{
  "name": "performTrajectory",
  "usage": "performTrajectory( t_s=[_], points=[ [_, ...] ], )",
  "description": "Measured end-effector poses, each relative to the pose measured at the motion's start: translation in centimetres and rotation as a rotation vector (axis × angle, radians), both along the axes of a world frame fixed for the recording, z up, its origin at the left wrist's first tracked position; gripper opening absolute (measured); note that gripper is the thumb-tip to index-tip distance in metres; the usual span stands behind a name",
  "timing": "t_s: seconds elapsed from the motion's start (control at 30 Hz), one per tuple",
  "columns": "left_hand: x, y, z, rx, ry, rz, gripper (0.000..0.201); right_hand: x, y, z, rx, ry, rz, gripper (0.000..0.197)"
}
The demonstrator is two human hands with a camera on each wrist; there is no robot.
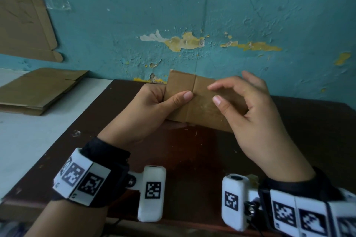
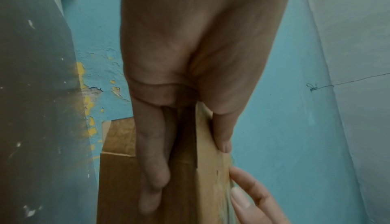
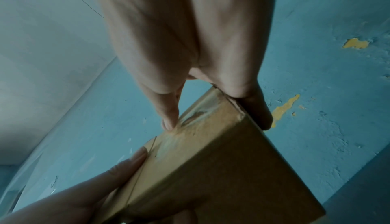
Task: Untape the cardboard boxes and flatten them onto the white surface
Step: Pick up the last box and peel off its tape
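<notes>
A small brown cardboard box (image 1: pixel 200 106) is held up over the dark wooden table (image 1: pixel 192 159), near the wall. My left hand (image 1: pixel 163 100) grips its left end, thumb lying across the front face and fingers (image 2: pixel 152 169) behind it. My right hand (image 1: pixel 231 98) straddles the right end. Its thumb tip (image 3: pixel 168 124) presses on the clear tape (image 3: pixel 196 110) along the box's edge. The other fingers (image 3: pixel 259 112) curl behind the box. A seam runs down the front face. The box's back side is hidden.
A flattened cardboard box (image 1: pixel 38 90) lies on the white surface (image 1: pixel 23 140) at the left. Another flat cardboard sheet (image 1: pixel 25 23) leans on the peeling teal wall (image 1: pixel 192 15). A bit of clear tape (image 1: pixel 58 3) sticks to the wall beside it.
</notes>
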State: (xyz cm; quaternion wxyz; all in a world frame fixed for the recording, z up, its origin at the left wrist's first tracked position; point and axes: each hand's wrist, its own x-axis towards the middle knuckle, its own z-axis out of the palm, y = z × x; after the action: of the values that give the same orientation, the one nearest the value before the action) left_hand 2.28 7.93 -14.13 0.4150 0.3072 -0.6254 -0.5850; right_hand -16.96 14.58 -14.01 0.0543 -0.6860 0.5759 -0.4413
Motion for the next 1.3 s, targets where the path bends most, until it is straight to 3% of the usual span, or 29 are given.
performTrajectory(
  t_s=[0.13,0.47,0.67,0.87,1.3],
  points=[
    [0.13,0.07,0.04,-0.026,-0.029,-0.009,0.019,-0.24,-0.15,-0.03,-0.034,-0.023,-0.039,0.012],
    [-0.04,0.37,0.15,0.006,-0.021,-0.039,0.024,-0.03,-0.02,0.23,-0.140,-0.041,-0.048,0.025],
    [-0.25,0.59,0.07,0.005,-0.026,-0.056,0.021,0.37,-0.10,0.36,-0.144,-0.076,-0.052,0.018],
    [-0.07,0.74,0.47,0.021,0.022,-0.047,0.025,-0.12,-0.20,0.12,-0.283,-0.077,-0.025,0.014],
    [0.10,0.97,0.65,0.044,0.026,-0.051,0.025,-0.02,-0.34,-0.05,-0.281,-0.089,0.004,0.017]
  ],
)
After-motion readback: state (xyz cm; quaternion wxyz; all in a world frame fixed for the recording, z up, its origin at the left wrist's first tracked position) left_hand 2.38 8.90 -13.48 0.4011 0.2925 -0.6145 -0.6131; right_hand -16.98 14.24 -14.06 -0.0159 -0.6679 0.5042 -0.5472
